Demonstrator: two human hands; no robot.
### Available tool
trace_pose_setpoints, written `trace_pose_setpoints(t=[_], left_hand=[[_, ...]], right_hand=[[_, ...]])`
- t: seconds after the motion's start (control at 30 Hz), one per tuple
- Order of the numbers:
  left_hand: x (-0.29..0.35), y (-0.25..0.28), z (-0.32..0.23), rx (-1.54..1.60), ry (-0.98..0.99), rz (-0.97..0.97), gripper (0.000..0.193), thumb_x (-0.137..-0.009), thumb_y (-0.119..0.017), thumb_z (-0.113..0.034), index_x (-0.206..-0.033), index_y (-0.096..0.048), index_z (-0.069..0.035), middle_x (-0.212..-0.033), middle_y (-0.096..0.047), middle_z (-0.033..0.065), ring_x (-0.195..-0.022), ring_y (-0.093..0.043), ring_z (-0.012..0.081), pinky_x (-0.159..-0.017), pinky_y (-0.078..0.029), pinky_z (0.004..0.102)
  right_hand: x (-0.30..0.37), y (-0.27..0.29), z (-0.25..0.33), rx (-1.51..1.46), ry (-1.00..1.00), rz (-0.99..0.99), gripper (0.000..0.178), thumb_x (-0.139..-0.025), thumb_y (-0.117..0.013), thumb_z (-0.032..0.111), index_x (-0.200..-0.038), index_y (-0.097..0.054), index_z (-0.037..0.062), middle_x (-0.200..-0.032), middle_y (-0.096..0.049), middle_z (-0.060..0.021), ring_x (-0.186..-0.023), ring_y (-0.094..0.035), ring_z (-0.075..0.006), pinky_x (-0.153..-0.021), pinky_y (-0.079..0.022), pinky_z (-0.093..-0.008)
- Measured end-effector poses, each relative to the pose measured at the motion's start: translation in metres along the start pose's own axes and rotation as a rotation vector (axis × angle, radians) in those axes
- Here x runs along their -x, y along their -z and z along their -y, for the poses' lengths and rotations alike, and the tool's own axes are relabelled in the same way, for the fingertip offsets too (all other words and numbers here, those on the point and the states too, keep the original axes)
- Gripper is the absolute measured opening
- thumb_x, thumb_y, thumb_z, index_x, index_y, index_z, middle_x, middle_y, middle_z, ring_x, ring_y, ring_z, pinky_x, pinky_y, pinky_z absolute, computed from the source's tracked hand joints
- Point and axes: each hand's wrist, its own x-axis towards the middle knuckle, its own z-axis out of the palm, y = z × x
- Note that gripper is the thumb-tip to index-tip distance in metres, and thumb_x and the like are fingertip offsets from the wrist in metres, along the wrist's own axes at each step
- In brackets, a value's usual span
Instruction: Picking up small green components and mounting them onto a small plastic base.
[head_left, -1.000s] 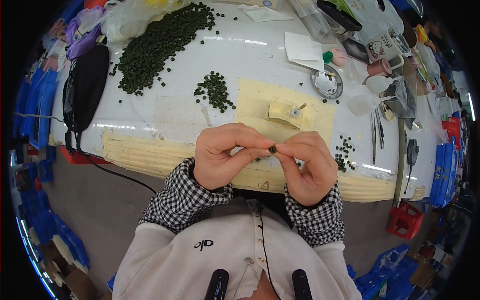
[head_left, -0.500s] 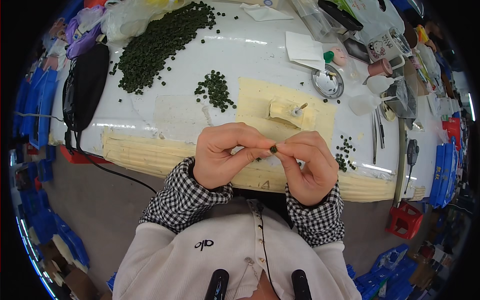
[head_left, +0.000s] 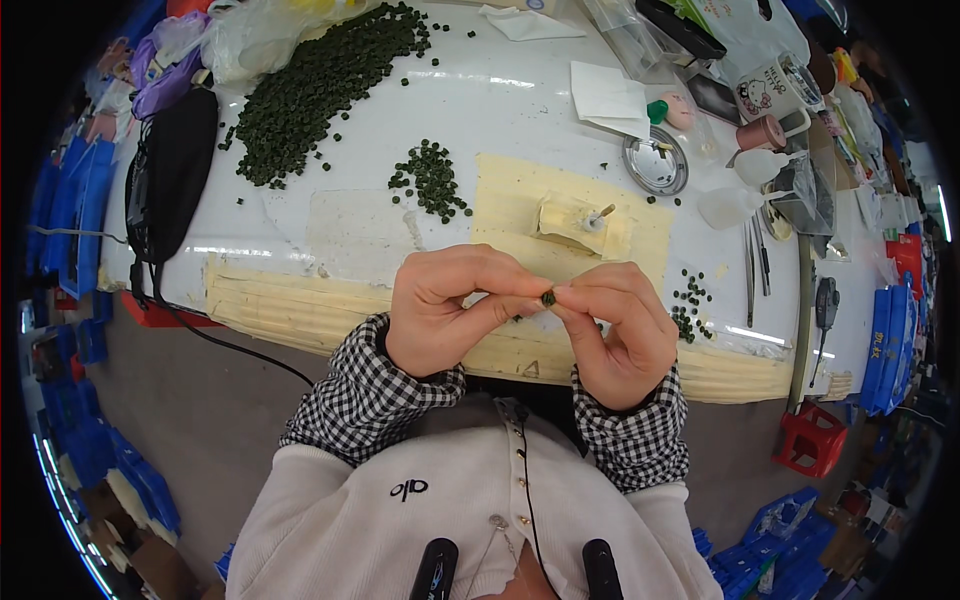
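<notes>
Over the near part of the glossy white counter (head_left: 530, 95), between the tips of both hands, sits a tiny, rounded, dark green piece (head_left: 548, 298). The left hand (head_left: 440, 310) pinches it from one side, thumb and index finger closed together at the tips; the right hand (head_left: 625, 335) meets it from the other with a like pinch. All four tips crowd so close that the exact contact on each side is hidden.

For good control, the pinch should probably be light and square, with one hand steadying while the other makes small adjustments; squeezing hard on so small and round a thing could make it pop out. The wrists, in loose black-and-white checked fabric cuffs (head_left: 375, 395), would do best held low and close to the ridged, cream-coloured strip (head_left: 285, 298) along the near edge, giving steadiness and a short fall if the piece slips.

Sleeves are best kept off the scattered small, dark, round bits (head_left: 690, 305) beside the right hand. Beyond the hands, a pale yellow, tape-covered block (head_left: 560, 220) stands on a flat yellow sheet (head_left: 498, 190); the knuckles should have room before it.
</notes>
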Motion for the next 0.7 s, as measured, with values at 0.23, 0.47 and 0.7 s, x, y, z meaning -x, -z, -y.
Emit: trace_pose_setpoints(t=[0.23,0.47,0.7], left_hand=[[-0.001,0.001,0.000,-0.016,-0.024,0.010,0.018,-0.081,-0.065,0.008,-0.096,-0.070,0.001,-0.087,-0.070,0.0120,-0.078,-0.067,0.0165,-0.069,-0.052,0.0250],[0.001,0.001,0.002,0.020,-0.013,-0.013,0.017,-0.081,-0.066,0.007,-0.096,-0.070,0.002,-0.086,-0.070,0.0124,-0.077,-0.067,0.0162,-0.069,-0.052,0.0248],[0.006,0.015,-0.011,-0.271,0.051,-0.006,0.017,-0.079,-0.066,0.010,-0.094,-0.069,0.004,-0.085,-0.069,0.0135,-0.075,-0.065,0.0172,-0.066,-0.051,0.0250]], right_hand=[[-0.001,0.000,0.002,-0.004,-0.012,-0.008,0.025,-0.071,-0.073,-0.009,-0.094,-0.066,-0.0004,-0.084,-0.063,-0.0096,-0.075,-0.061,-0.0212,-0.063,-0.050,-0.0286],[-0.001,0.000,0.002,-0.001,-0.016,-0.025,0.024,-0.072,-0.074,-0.007,-0.093,-0.066,-0.0007,-0.085,-0.063,-0.0099,-0.075,-0.062,-0.0213,-0.064,-0.050,-0.0290],[0.009,0.026,-0.002,0.153,-0.176,-0.219,0.015,-0.075,-0.069,-0.009,-0.088,-0.065,-0.0026,-0.081,-0.064,-0.0113,-0.072,-0.060,-0.0205,-0.065,-0.048,-0.0281]])
